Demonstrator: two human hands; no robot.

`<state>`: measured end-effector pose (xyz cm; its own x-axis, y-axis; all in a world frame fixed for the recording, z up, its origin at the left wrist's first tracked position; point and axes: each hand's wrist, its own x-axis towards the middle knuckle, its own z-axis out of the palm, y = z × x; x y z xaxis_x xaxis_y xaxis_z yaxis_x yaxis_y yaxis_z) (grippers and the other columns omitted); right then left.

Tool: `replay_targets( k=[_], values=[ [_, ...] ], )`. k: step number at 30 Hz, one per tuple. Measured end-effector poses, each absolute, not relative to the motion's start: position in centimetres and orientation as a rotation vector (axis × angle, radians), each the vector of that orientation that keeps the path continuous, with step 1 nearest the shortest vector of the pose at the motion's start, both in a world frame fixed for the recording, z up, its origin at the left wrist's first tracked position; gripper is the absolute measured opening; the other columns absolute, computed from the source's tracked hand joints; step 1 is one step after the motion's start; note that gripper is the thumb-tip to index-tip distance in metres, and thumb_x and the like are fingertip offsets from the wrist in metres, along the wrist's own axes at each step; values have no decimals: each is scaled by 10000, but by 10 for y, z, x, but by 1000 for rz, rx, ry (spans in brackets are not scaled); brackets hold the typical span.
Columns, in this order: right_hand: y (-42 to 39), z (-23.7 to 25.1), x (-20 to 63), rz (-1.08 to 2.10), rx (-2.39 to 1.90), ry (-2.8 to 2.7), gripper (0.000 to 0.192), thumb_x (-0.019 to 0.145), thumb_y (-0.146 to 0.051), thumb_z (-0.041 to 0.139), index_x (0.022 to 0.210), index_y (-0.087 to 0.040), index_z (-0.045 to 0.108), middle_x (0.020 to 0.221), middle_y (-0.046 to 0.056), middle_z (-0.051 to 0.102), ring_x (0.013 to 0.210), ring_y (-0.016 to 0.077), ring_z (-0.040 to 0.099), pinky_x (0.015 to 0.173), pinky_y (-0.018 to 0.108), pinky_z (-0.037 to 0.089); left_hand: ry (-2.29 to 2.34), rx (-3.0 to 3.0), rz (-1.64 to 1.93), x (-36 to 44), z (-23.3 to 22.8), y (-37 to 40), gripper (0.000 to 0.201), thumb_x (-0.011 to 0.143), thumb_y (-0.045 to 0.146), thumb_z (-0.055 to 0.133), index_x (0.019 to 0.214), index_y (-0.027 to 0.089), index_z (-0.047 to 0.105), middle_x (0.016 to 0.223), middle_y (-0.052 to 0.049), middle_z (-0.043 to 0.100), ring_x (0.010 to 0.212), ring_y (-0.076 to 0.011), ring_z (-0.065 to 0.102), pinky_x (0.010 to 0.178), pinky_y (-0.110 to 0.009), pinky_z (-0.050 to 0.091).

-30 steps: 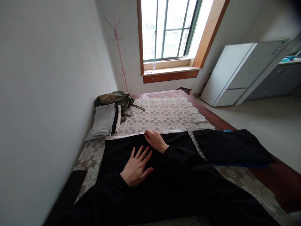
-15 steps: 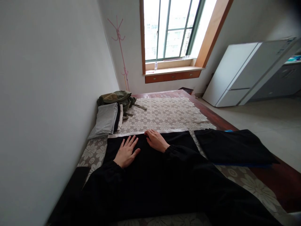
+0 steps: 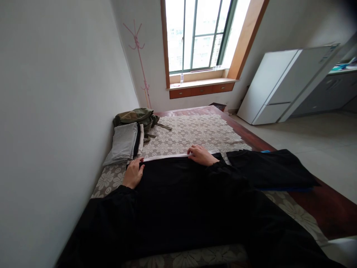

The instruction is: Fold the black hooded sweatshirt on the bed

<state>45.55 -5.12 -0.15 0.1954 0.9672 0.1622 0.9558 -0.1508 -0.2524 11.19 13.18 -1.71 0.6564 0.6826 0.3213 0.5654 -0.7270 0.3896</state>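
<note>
A black cloth (image 3: 170,201) lies spread flat on the table in front of me, with a white strip (image 3: 164,157) along its far edge. At its far left corner, my left hand (image 3: 134,173) is closed, fingers bent over the edge and thumb on the near side. My right hand (image 3: 203,155) is closed on the same far edge, right of the middle, with curled fingertips at the white strip. Black sleeves cover both forearms and blend into the cloth, so its near side is hard to make out.
To the right is folded dark clothing (image 3: 270,169) with some blue beneath. Folded grey clothing (image 3: 124,141) and a green backpack (image 3: 136,116) rest by the left wall. A floral lace tablecloth (image 3: 195,130) covers the reddish wooden table (image 3: 320,212). Beyond stand a pink coat rack (image 3: 142,63) and a white fridge (image 3: 270,85).
My left hand has gone from lying flat on the cloth to its far left corner, fingers now bent. My right hand has slid rightward along the far edge. The view has shifted slightly.
</note>
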Motion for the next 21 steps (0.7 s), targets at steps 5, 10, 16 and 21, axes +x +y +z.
replay_targets(
  k=[5, 10, 16, 21],
  values=[
    [-48, -11, 452, 13, -2192, -1753, 122, 957, -200, 587, 1004, -224, 697, 1081, 66, 719, 1093, 240, 603, 999, 381, 371, 1020, 2622, 662, 113, -10, 127, 189, 957, 235, 469, 977, 214, 655, 1064, -88, 720, 1063, -267, 646, 1011, -434, 501],
    [-46, -16, 444, -71, -2209, -1685, 139, 970, -186, 554, 993, -217, 687, 1103, 91, 719, 1109, 261, 585, 1003, 395, 349, 1025, 2639, 634, 115, -9, 124, 221, 954, 204, 450, 976, 227, 668, 1201, -74, 715, 1167, -262, 616, 1058, -422, 462],
    [-48, -11, 438, -140, -2243, -1637, 146, 975, -230, 552, 1045, -200, 676, 1139, 125, 689, 1139, 293, 560, 1017, 423, 342, 1129, 2647, 609, 112, -4, 121, 226, 964, 248, 465, 1067, 213, 663, 1123, -99, 728, 1123, -312, 613, 982, -467, 483],
    [-48, -5, 431, -146, -2261, -1647, 156, 972, -279, 569, 1062, -200, 668, 1171, 133, 688, 1169, 305, 563, 981, 391, 375, 1203, 2633, 599, 110, -3, 122, 251, 976, 272, 473, 1128, 196, 659, 1207, -113, 703, 1120, -303, 616, 989, -434, 493]
  ],
)
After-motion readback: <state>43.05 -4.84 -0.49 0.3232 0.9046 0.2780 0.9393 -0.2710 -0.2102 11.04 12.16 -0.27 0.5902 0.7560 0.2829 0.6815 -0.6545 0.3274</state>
